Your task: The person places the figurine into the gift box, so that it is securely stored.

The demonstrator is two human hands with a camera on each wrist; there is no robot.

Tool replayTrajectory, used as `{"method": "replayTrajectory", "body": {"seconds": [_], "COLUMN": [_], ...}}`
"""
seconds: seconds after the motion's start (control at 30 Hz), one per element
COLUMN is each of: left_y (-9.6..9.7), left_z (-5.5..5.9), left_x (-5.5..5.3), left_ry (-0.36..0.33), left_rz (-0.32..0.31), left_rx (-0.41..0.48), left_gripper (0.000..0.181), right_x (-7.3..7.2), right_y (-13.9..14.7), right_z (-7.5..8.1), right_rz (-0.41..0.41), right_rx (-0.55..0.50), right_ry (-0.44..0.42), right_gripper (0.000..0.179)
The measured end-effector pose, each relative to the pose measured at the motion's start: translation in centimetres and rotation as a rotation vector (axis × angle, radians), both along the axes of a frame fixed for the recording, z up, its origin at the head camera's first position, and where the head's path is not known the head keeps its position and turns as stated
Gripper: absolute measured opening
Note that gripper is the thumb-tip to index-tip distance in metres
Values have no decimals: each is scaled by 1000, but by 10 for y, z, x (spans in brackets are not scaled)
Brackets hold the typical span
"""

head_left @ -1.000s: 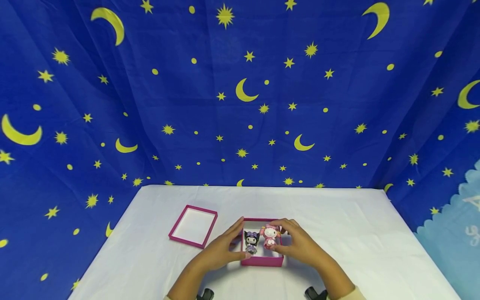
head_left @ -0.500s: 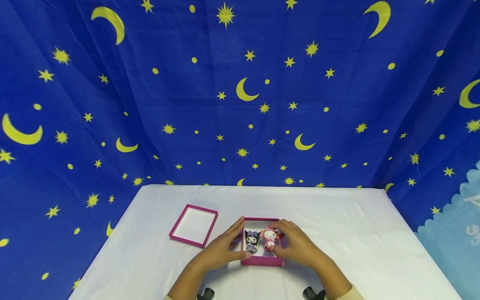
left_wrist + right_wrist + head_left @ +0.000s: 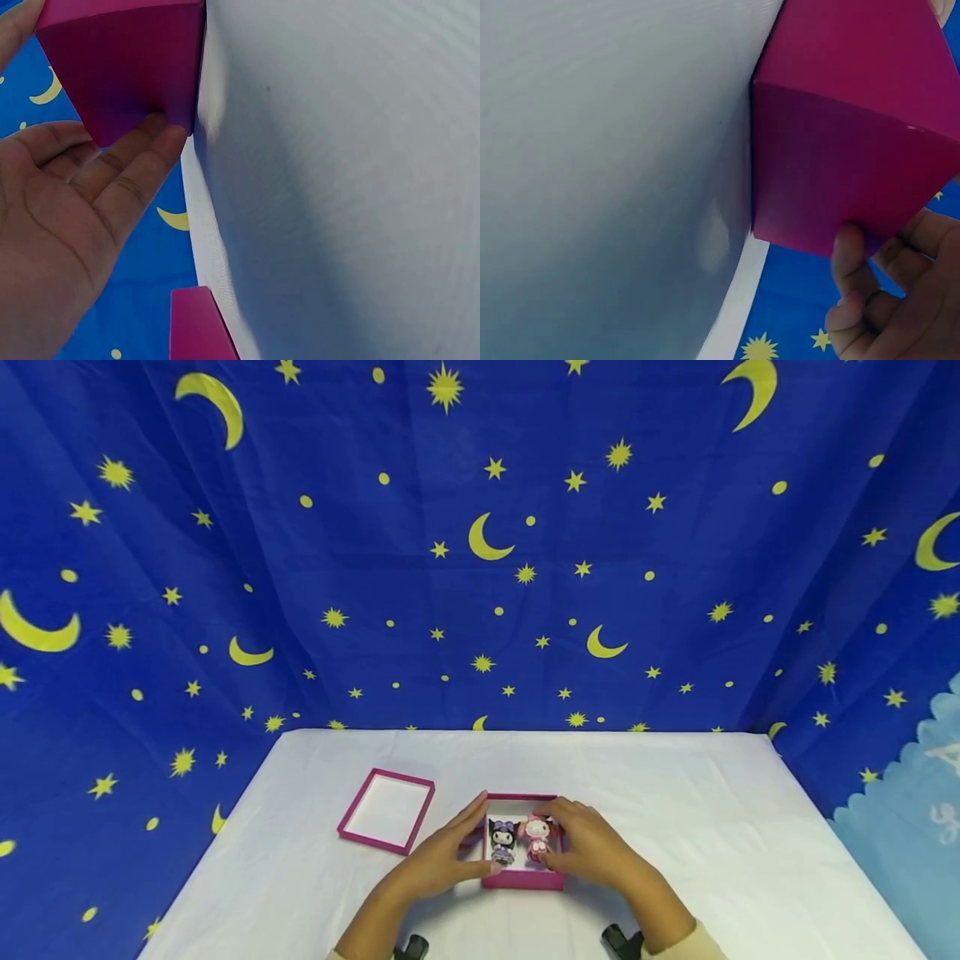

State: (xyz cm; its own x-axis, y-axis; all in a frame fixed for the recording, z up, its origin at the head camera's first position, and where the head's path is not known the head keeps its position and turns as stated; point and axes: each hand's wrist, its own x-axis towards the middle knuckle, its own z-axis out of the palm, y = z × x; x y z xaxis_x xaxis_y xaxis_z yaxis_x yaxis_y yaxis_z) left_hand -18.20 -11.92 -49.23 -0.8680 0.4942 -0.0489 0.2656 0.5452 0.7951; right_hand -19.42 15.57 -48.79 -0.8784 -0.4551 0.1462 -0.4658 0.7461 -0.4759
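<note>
A magenta box with a white inside stands on the table. In it, on the left, is a figurine with black ears and a purple bow. Beside it is a pink figurine with a white face. My left hand grips the box's left side, thumb at the front rim and fingers along the outer wall; in the left wrist view, fingertips press the magenta wall. My right hand pinches the pink figurine between thumb and fingers, partly covering its right side. In the right wrist view, other fingers touch the box's outer wall.
A square magenta lid, white inside up, lies on the white-covered table left of the box. A blue cloth with yellow moons and stars hangs behind, and a light blue panel is at the right.
My right hand has lowered slightly and shifted a little left with the pink figurine, which sits deeper in the box. My left hand has stayed at the box.
</note>
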Motion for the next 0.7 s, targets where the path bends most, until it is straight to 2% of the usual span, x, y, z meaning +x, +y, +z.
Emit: {"method": "replayTrajectory", "body": {"seconds": [0.23,0.7], "left_y": [0,0], "left_z": [0,1], "left_x": [0,2], "left_ry": [-2,-4], "left_rz": [-5,-7], "left_rx": [7,4], "left_gripper": [96,97], "right_x": [-1,-4], "right_y": [-4,-15], "right_z": [2,12], "right_rz": [5,-19], "right_rx": [35,88], "right_ry": [-26,-152], "right_gripper": [58,56]}}
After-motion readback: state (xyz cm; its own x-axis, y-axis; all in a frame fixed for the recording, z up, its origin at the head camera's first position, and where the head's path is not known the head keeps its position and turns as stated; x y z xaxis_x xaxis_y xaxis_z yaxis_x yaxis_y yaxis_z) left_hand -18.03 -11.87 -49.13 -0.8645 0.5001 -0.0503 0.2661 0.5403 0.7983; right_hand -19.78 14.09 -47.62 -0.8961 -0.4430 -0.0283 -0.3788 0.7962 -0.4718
